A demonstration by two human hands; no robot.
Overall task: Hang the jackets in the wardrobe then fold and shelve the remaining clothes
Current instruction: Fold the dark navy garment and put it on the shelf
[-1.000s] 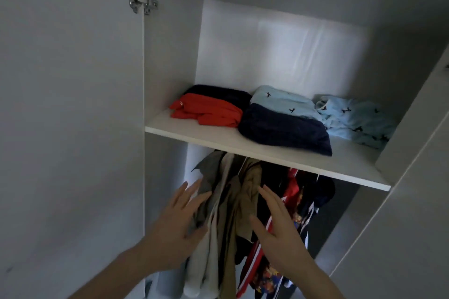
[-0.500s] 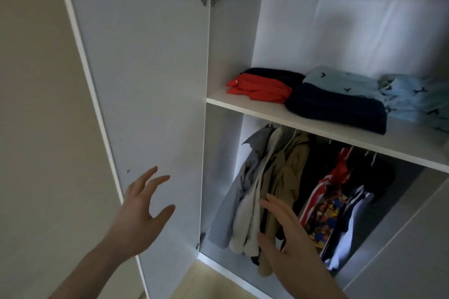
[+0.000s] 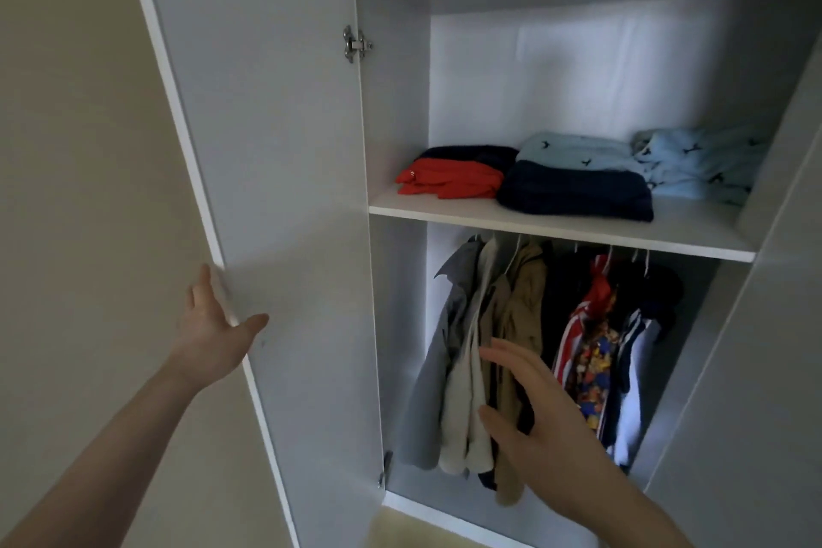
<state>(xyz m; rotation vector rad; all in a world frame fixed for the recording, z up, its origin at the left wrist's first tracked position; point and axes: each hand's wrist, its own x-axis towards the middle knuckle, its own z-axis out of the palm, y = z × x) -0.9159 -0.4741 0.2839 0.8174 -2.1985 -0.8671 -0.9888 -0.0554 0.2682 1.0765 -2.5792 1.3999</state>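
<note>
Two hands reached toward the white wardrobe (image 3: 400, 102), each grip spread and holding nothing. At about eight o'clock in the view, the left hand (image 3: 213, 336) lay at the outer edge of the open left door (image 3: 267, 147), fingers straight and passing behind that edge, thumb stretched across the door's inner face. A metal hinge (image 3: 356, 44) sat near the door's top at eleven o'clock.

Right of the door, on the shelf (image 3: 556, 229) at about one o'clock, the folded clothes lay in a row: an orange-red piece (image 3: 449, 180) in front of a dark one (image 3: 471, 152), a navy piece (image 3: 576, 196) in front of a pale blue one with small dark motifs (image 3: 574, 149), and a second pale blue bundle (image 3: 703, 167) at the far right.

Below the shelf hung the jackets, left to right: grey (image 3: 438, 352), cream (image 3: 467, 392), tan (image 3: 520, 325), a dark one (image 3: 556, 307), a red-striped one with a bright multicoloured print (image 3: 591, 352), and a navy-and-white one (image 3: 636, 369).

The right hand (image 3: 547, 418) was at five o'clock, fingers loosely extended in front of the cream and tan jackets; whether it touched them could not be told. The folded clothes lay well above it, toward twelve o'clock.

No readable writing or brand showed on any garment.
</note>
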